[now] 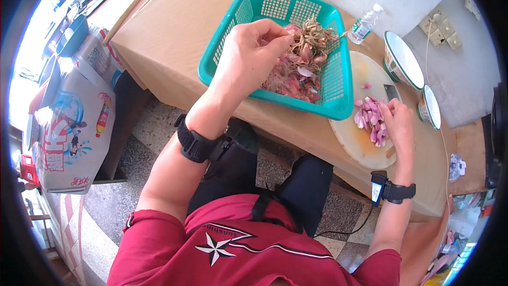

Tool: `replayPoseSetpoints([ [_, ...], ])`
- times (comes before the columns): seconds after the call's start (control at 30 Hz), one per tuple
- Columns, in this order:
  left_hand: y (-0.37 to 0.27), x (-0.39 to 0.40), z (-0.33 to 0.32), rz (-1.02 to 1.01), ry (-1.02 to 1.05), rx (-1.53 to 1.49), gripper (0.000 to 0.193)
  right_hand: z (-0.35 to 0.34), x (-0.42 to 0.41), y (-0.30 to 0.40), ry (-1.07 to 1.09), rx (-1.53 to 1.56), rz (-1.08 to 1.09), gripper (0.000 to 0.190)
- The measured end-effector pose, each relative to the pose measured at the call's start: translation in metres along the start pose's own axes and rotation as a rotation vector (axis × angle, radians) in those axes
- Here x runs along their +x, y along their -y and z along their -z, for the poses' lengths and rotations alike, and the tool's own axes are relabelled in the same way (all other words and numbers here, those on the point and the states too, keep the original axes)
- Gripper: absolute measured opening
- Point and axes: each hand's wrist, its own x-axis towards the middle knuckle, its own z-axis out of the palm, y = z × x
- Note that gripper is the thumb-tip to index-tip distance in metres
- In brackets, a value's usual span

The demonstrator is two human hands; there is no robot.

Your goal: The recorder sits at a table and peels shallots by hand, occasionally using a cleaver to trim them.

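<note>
A green plastic basket (274, 101) stands before me with loose shallot skins (287, 83), unpeeled shallots (306, 53) and a bundle of dry stalks (315, 33). My left hand (254, 49) is over it, thumb and forefinger pinched beside the bundle; whether something is between them is hidden. To the right, peeled shallots (372, 117) lie heaped on a round cutting board (349, 135). My right hand (398, 121) has its fingertips at the heap's right edge, and I cannot tell if they grip a shallot. A knife blade (391, 92) shows beyond that hand, partly hidden by it.
A clear plastic bottle (363, 26) stands behind the board. Two enamel bowls (405, 61) lean by the wall, near sockets (438, 28) and a hanging cord (444, 147). A brown cover (166, 31) lies over the table. Printed cartons (75, 135) are at the left.
</note>
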Motion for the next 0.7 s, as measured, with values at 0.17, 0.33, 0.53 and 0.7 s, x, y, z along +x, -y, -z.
replayPoseSetpoints([
  [0.17,0.000,-0.003,0.016,-0.148,-0.139,0.187,0.016,0.044,0.005,0.065,0.016,0.105,0.088,0.027],
  [0.33,0.013,-0.003,0.030,-0.081,-0.130,0.207,0.015,0.048,0.007,0.133,0.135,0.345,0.228,0.025],
  [0.53,0.014,0.000,0.038,-0.044,-0.180,-0.173,0.015,0.020,0.016,0.186,0.327,0.200,0.595,0.022],
  [0.7,0.012,-0.003,0.041,-0.037,-0.185,-0.207,0.015,0.000,0.031,0.208,0.484,0.110,0.687,0.021],
])
